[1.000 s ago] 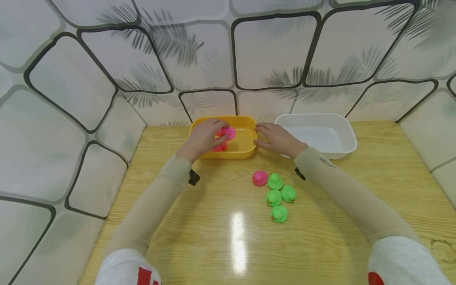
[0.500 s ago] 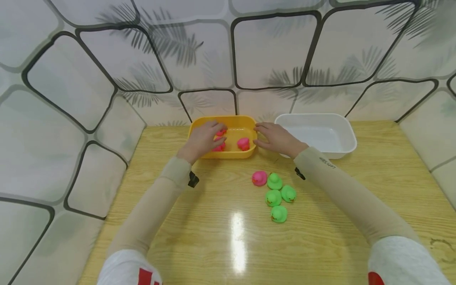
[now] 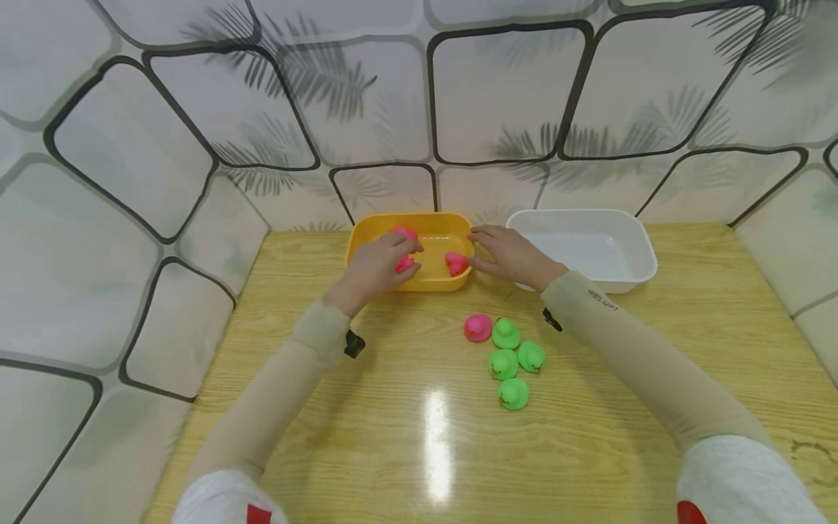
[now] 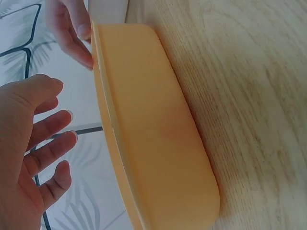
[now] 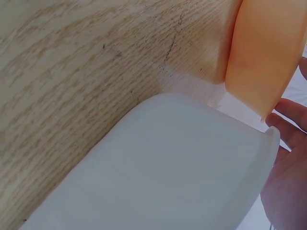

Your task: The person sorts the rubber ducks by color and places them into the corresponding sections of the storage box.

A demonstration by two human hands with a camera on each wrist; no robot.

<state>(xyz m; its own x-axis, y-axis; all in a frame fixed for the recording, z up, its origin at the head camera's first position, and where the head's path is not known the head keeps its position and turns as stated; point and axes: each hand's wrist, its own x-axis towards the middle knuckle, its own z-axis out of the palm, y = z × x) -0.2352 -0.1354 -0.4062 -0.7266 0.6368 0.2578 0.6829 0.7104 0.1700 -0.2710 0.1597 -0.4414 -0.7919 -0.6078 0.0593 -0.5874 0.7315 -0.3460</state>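
My left hand (image 3: pixel 374 268) hovers over the left part of the yellow-orange basin (image 3: pixel 419 286), its fingers loosely bent and holding nothing. In the left wrist view, that hand (image 4: pixel 36 139) shows above the basin's rim, thumb and fingers apart. Two pink rubber ducks (image 3: pixel 406 233) lie in the basin, partly hidden by this hand. Another pink duck (image 3: pixel 457 263) lies tipped over near the basin's right end. My right hand (image 3: pixel 511 256) reaches across the white basin's left end, and its fingertips (image 5: pixel 274 119) touch the yellow basin's right rim.
On the wooden table, in front of the basins, a pink duck (image 3: pixel 478 328) stands beside several green ducks (image 3: pixel 503 364). A white basin (image 3: pixel 644 275) stands right of the yellow one, under my right wrist. A patterned wall (image 3: pixel 504 94) rises behind both.
One second ago a pink duck was at my left fingers. It has dropped into the basin and rolled to the right end. The left hand shifted slightly right; the right hand stayed.
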